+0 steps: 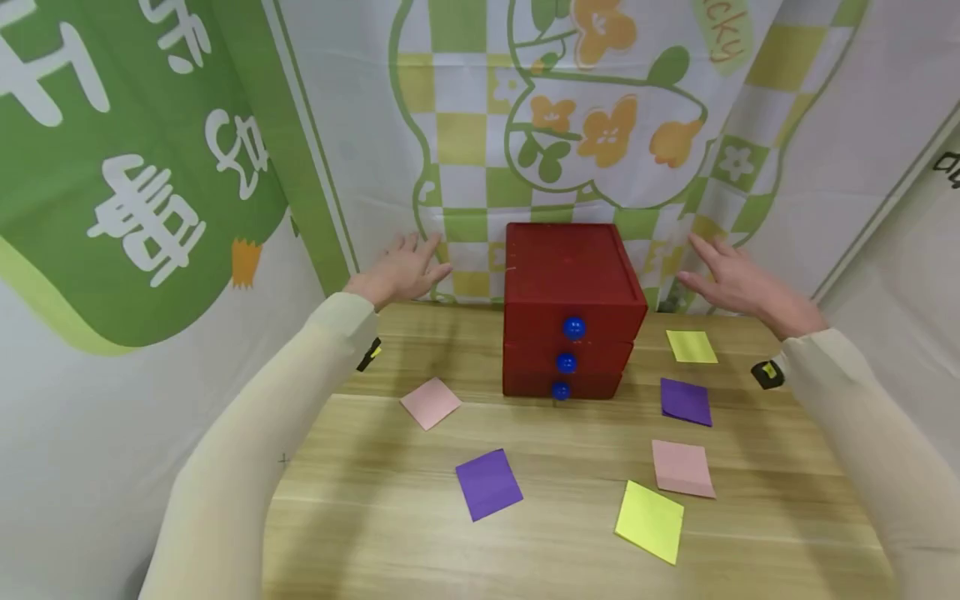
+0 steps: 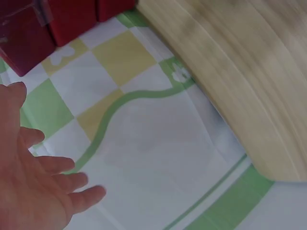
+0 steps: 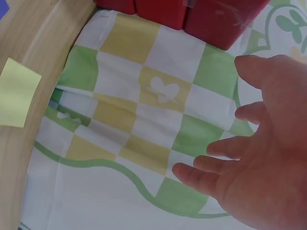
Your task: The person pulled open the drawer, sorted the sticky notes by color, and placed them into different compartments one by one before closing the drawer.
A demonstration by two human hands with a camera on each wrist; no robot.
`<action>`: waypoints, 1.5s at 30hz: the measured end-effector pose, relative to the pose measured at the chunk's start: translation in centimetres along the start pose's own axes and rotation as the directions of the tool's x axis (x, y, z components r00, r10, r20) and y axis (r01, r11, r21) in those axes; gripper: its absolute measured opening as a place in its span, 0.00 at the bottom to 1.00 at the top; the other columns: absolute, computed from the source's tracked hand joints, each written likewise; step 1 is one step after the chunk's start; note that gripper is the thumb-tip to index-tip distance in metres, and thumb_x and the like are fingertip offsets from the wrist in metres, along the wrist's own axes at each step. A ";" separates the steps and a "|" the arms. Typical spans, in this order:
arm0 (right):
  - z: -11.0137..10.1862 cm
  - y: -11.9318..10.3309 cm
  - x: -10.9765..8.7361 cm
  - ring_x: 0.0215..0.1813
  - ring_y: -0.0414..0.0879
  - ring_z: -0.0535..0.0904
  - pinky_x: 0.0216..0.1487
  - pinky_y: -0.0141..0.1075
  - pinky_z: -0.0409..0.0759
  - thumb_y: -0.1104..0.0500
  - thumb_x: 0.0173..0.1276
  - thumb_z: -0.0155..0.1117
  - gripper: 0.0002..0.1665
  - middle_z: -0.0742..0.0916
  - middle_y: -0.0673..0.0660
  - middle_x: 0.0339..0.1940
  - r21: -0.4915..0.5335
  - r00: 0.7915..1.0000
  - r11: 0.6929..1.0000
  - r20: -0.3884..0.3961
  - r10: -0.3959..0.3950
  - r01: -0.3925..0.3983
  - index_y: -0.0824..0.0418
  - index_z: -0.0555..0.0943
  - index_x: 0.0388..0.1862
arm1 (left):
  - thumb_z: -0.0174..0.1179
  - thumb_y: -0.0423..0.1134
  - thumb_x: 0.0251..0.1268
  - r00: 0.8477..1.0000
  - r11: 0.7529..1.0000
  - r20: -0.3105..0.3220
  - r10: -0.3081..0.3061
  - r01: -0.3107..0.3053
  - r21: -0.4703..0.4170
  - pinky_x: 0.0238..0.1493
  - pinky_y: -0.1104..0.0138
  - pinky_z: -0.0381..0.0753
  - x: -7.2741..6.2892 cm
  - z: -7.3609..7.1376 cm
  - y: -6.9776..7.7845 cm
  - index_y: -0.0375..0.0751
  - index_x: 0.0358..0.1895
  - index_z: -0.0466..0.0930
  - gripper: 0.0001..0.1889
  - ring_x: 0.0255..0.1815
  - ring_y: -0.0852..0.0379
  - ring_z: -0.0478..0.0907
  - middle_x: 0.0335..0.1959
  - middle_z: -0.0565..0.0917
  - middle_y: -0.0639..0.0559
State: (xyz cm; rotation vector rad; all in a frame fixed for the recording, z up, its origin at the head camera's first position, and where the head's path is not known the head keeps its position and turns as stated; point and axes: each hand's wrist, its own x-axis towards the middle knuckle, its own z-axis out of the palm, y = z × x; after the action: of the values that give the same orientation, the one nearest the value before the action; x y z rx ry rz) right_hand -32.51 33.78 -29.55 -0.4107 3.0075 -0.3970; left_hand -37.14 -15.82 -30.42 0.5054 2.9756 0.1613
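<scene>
Red drawer box [image 1: 572, 265] on the worktop [image 1: 555, 550], blue knobs [image 1: 574, 328] toward the person, standing between the left hand [image 1: 399, 270] and the right hand [image 1: 735, 278] — both empty, fingers loosely extended — neither touching it nor clearly nearer.

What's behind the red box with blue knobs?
Behind the red box, a cloth with green and yellow checks shows above and on both sides. The box covers whatever is directly behind it.
</scene>
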 end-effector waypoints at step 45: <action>3.0 -8.4 -3.7 0.53 0.60 0.74 0.42 0.48 0.80 0.66 0.66 0.65 0.30 0.76 0.69 0.61 -0.072 0.730 0.914 -0.579 -0.364 0.398 0.69 0.71 0.67 | 0.38 0.63 0.76 0.981 0.814 -0.148 0.128 -0.189 -0.549 0.72 0.50 0.68 -0.7 0.9 5.2 0.46 0.79 0.49 0.37 0.73 0.43 0.65 0.74 0.64 0.41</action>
State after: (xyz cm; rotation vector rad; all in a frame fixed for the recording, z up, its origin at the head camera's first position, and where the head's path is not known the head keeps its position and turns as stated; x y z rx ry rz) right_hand -26.45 26.27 -30.08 -1.1061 3.4680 -0.7667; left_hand -34.72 -11.06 -30.55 0.6711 2.7665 1.0731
